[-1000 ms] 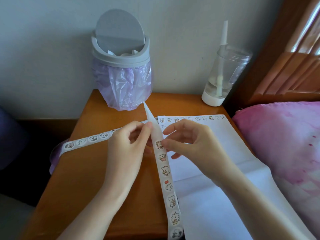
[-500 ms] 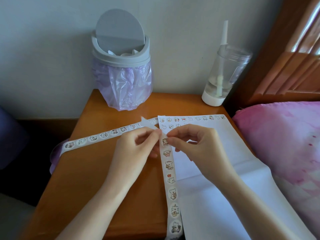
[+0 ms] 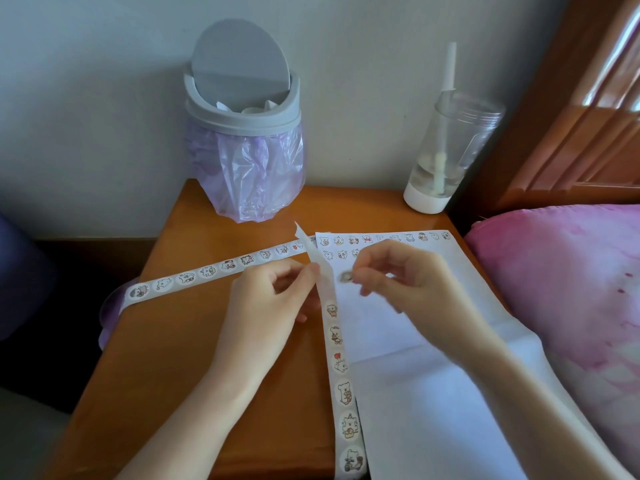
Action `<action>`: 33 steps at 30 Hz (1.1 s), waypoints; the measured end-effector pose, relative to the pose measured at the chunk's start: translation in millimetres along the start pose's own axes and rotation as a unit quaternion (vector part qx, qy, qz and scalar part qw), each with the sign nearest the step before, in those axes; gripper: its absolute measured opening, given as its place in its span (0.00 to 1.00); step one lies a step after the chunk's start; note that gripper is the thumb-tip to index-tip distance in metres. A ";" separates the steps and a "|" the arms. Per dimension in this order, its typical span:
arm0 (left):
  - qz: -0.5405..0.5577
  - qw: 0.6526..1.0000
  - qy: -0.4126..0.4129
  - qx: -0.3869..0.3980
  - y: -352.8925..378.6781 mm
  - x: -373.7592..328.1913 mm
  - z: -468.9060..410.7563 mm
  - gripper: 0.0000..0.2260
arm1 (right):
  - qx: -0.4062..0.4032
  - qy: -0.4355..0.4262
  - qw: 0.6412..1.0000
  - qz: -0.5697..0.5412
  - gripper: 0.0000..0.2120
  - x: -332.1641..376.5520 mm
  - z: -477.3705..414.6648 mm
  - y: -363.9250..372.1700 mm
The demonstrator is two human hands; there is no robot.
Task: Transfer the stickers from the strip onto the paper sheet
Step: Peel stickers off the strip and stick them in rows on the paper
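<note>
peeling is finished for this one: the small round cartoon sticker (image 3: 345, 277), which sat on the strip half a second ago, is now off it. it is pinched in the narrow grip of the right hand (image 3: 408, 282), just beside the strip and over the white paper sheet (image 3: 433, 410). the left hand (image 3: 266, 306) pinches the long white backing strip of round stickers (image 3: 341, 393) below its bare upturned end, as before. a full row and a short second row of stickers already line the sheet's far edge, so pressing this one in next to them looks due. many remain on the strip, which trails across the orange-brown wooden table (image 3: 194, 358). the grey swing-lid bin with lilac liner (image 3: 242, 133) and the clear bottle with white base (image 3: 446, 150) stand well apart at the back. only the right hand itself hides the landing spot.
</note>
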State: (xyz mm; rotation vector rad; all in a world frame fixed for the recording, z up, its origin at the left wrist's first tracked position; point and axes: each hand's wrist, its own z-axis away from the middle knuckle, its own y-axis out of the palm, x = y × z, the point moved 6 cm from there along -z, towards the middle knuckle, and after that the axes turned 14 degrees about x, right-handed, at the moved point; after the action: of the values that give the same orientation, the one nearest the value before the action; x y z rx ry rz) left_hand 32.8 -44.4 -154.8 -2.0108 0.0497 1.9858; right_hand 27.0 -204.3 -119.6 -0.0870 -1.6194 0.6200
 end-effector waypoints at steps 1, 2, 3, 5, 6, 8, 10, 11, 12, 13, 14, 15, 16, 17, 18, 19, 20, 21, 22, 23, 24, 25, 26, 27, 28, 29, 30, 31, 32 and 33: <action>-0.006 1.000 -0.001 0.009 1.2 -0.2 0.7 0.09 | -0.020 -0.001 1.000 -0.012 0.03 -1.7 -0.4 -13.2; -0.016 1.000 0.000 0.021 2.8 -0.3 1.4 0.09 | -0.042 0.009 0.999 -0.022 0.02 -6.1 -1.7 -28.2; -0.028 0.999 0.001 0.032 4.4 -0.2 1.7 0.09 | -0.062 0.028 0.997 -0.027 0.02 -12.8 -4.1 -42.8; -0.046 0.998 0.006 0.041 5.4 0.3 1.8 0.09 | -0.084 0.082 0.993 -0.012 0.03 -29.6 -11.5 -66.3; -0.055 0.998 0.008 0.044 5.5 0.8 1.3 0.09 | -0.089 0.110 0.990 0.001 0.04 -38.7 -16.0 -74.4; -0.078 0.996 0.008 0.046 5.9 1.7 0.6 0.09 | -0.089 0.152 0.984 0.016 0.04 -53.4 -24.7 -83.4; -0.098 0.994 0.009 0.047 6.3 1.9 0.1 0.10 | -0.086 0.164 0.982 0.021 0.04 -61.4 -32.5 -86.1; -0.105 0.993 0.009 0.047 6.4 1.7 -0.1 0.10 | -0.083 0.163 0.983 0.025 0.04 -63.2 -35.8 -86.2; -0.110 0.993 0.009 0.046 6.6 1.5 -0.2 0.10 | -0.079 0.162 0.983 0.030 0.04 -64.1 -38.6 -85.1; -0.115 0.992 0.011 0.046 6.7 1.3 -0.3 0.10 | -0.072 0.161 0.984 0.036 0.04 -64.7 -41.0 -83.5; -0.119 0.992 0.013 0.047 6.9 0.9 -0.5 0.10 | -0.065 0.161 0.984 0.039 0.03 -65.1 -42.9 -81.5; -0.125 0.991 0.015 0.046 7.0 0.8 -0.7 0.10 | -0.059 0.160 0.985 0.038 0.02 -65.7 -44.3 -79.5; -0.130 0.990 0.016 0.046 7.0 1.0 -0.7 0.09 | -0.055 0.158 0.985 0.036 0.01 -66.1 -45.3 -77.9; -0.132 0.990 0.016 0.044 7.0 1.3 -0.7 0.09 | -0.053 0.156 0.986 0.036 0.02 -66.6 -45.7 -77.2; -0.133 0.990 0.016 0.042 6.7 1.7 -0.8 0.09 | -0.051 0.155 0.986 0.036 0.02 -66.8 -46.1 -76.8; -0.134 0.990 0.017 0.041 6.5 2.1 -0.9 0.09 | -0.050 0.154 0.986 0.036 0.02 -67.3 -46.1 -76.6; -0.135 0.990 0.017 0.041 6.6 2.0 -1.1 0.09 | -0.049 0.154 0.986 0.034 0.01 -67.7 -46.1 -76.2; -0.137 0.990 0.018 0.041 6.6 1.9 -1.1 0.09 | -0.049 0.153 0.986 0.033 0.01 -68.3 -45.9 -76.1; -0.139 0.989 0.019 0.040 6.7 1.7 -1.2 0.09 | -0.050 0.152 0.987 0.032 0.01 -69.1 -45.7 -75.8; -0.139 0.989 0.019 0.040 6.5 1.8 -1.3 0.09 | -0.051 0.150 0.987 0.032 0.01 -69.7 -45.6 -75.6; -0.138 0.990 0.018 0.039 6.1 2.4 -1.3 0.09 | -0.052 0.147 0.987 0.033 0.01 -70.1 -45.6 -75.2; -0.137 0.990 0.018 0.038 5.7 3.1 -1.3 0.09 | -0.053 0.145 0.987 0.034 0.01 -70.7 -46.0 -74.8; -0.137 0.990 0.018 0.037 5.5 3.6 -1.3 0.09 | -0.055 0.142 0.988 0.036 0.01 -71.2 -46.3 -74.6; -0.138 0.990 0.018 0.037 5.5 4.0 -1.3 0.09 | -0.057 0.140 0.988 0.040 0.02 -71.8 -46.7 -74.5; -0.139 0.989 0.019 0.037 5.6 4.2 -1.4 0.09 | -0.059 0.139 0.988 0.043 0.03 -72.5 -47.0 -74.5; -0.139 0.989 0.019 0.037 5.6 4.5 -1.7 0.09 | -0.061 0.138 0.987 0.047 0.03 -73.2 -47.2 -74.7; -0.139 0.989 0.018 0.037 5.6 4.7 -2.1 0.09 | -0.063 0.137 0.987 0.050 0.04 -73.8 -47.3 -74.7; -0.138 0.990 0.018 0.036 5.5 5.1 -2.3 0.09 | -0.064 0.137 0.987 0.053 0.04 -74.3 -47.2 -74.7; -0.139 0.989 0.017 0.036 5.5 5.1 -2.5 0.09 | -0.064 0.137 0.987 0.056 0.04 -74.7 -47.2 -74.6; -0.140 0.989 0.016 0.036 5.6 5.2 -2.6 0.09 | -0.065 0.136 0.987 0.057 0.05 -74.8 -47.2 -74.6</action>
State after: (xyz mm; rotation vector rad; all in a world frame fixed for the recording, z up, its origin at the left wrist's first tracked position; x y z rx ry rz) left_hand 34.1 -49.5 -161.0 -1.8879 -0.1437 1.7511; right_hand 105.7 -282.0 -153.5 -0.3485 -1.3947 0.5635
